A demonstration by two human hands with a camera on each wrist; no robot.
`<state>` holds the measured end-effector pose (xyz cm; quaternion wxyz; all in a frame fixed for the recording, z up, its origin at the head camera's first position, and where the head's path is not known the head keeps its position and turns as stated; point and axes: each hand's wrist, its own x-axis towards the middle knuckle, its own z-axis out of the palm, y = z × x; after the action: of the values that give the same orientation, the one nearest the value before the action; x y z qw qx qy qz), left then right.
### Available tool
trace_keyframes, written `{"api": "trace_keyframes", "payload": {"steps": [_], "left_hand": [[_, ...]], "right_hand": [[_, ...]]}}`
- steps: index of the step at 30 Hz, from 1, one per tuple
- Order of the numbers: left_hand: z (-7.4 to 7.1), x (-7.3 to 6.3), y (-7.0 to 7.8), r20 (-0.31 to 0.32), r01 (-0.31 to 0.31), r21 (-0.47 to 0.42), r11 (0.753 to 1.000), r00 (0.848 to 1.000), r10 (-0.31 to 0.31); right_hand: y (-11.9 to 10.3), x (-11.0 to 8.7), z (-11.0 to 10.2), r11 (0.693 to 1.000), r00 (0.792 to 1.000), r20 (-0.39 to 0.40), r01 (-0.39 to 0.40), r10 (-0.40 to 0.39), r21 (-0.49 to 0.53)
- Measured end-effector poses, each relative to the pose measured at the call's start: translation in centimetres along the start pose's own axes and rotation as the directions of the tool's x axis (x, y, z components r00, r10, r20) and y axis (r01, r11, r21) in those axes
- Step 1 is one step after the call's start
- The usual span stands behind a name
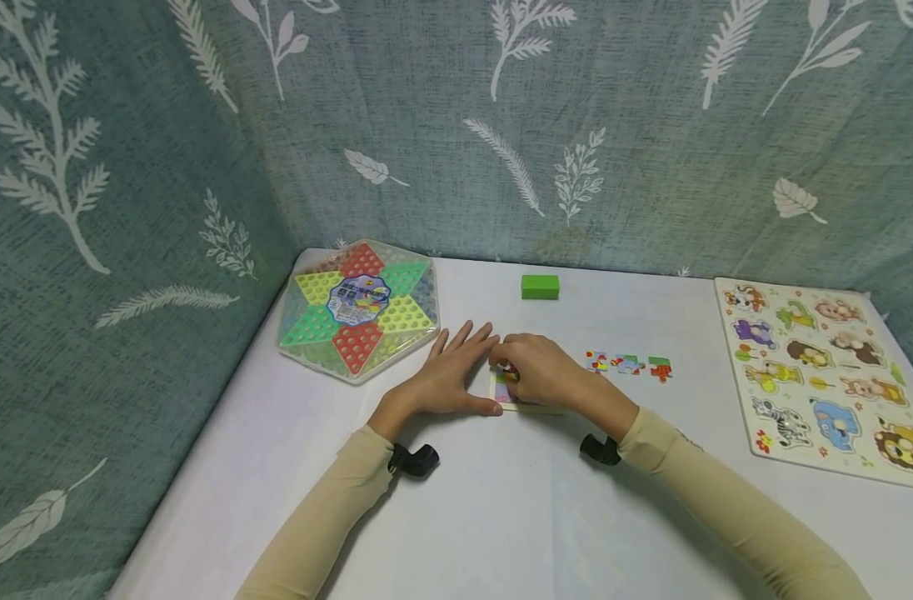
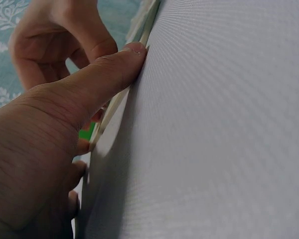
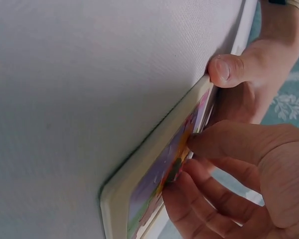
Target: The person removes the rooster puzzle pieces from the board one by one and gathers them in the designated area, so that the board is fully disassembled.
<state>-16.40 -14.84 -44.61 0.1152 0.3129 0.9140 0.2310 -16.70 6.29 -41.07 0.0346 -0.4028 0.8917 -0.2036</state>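
A small jigsaw puzzle board (image 3: 139,162) with a pale raised rim and a colourful picture lies flat on the white table. My left hand (image 1: 447,379) rests at its left side, fingers spread, the thumb touching the rim's near corner. Over the board is my right hand (image 1: 542,372), its fingers bent. Thumb and fingertips pinch a puzzle piece (image 3: 175,169) at the picture's surface; most of that piece is hidden by the fingers. Three loose jigsaw pieces lie in a row to the right: one yellow and red (image 1: 596,361), one bluish (image 1: 629,364), one green and red (image 1: 660,369).
Behind the board stands a green block (image 1: 540,287). A hexagonal Chinese checkers set (image 1: 359,312) in clear packaging lies at the back left. At the right is a large animal peg puzzle (image 1: 824,379). Patterned green cloth (image 1: 441,125) hangs along the table's back and left.
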Motion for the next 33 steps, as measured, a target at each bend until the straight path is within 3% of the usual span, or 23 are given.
{"api": "trace_keyframes", "payload": {"steps": [24, 33], "left_hand": [[0.04, 0.1, -0.15, 0.017, 0.01, 0.026, 1.0, 1.0, -0.01], [0.07, 0.11, -0.13, 0.026, 0.025, 0.023, 0.999, 0.999, -0.025]], "right_hand": [[-0.13, -0.19, 0.35, 0.999, 1.0, -0.022, -0.012, 0.011, -0.044], [-0.12, -0.25, 0.6, 0.999, 0.997, -0.069, -0.035, 0.033, -0.021]]}}
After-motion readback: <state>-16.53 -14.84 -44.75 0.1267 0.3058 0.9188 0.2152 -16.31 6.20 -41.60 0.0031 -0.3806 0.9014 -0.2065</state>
